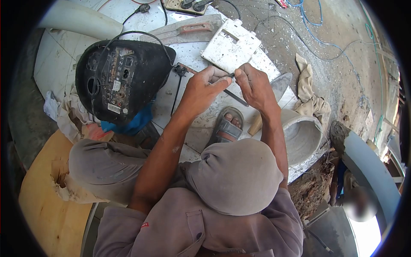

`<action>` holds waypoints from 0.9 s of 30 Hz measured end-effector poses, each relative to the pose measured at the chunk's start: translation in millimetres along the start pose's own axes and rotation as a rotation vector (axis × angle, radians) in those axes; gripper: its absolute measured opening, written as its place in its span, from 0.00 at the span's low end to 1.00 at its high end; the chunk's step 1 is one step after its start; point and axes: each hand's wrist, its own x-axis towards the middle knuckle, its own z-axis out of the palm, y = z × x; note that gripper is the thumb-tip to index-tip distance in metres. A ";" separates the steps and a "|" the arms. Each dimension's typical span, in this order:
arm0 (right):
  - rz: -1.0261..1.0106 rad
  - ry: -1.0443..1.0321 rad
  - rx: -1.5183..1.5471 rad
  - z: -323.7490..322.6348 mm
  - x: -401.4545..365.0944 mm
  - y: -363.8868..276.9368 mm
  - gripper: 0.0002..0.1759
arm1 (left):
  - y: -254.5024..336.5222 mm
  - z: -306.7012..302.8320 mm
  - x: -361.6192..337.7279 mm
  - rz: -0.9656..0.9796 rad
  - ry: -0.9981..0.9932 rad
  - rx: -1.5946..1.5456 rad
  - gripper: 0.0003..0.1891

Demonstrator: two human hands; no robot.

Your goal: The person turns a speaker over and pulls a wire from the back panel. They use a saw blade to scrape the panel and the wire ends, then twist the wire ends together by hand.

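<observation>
Both my hands are close together over the white tiled surface. My left hand [204, 88] is closed, thumb and fingers pinched at a small dark piece [232, 76]. Facing it, my right hand [256, 88] pinches the same dark piece from the other side. What the piece is cannot be made out. A dark flat strip [236, 97] slants just below, between the hands; whether it is held is unclear. Right beyond my fingers lies a dusty white plastic box [231, 46]. A black plug [180, 70] with its cable is left of my left hand.
A black speaker-like case [122, 81] stands at the left, a grey pipe [81, 19] behind it. A long trowel [188, 29] and a power strip [186, 6] lie at the back. Right are a round grey container [302, 137], cloth [306, 85] and cables. Another person shows at lower right.
</observation>
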 end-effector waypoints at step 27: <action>-0.060 0.162 -0.117 5.8 -7.6 -9.9 0.08 | 0.9 4.3 -0.5 -0.045 0.013 -0.003 0.15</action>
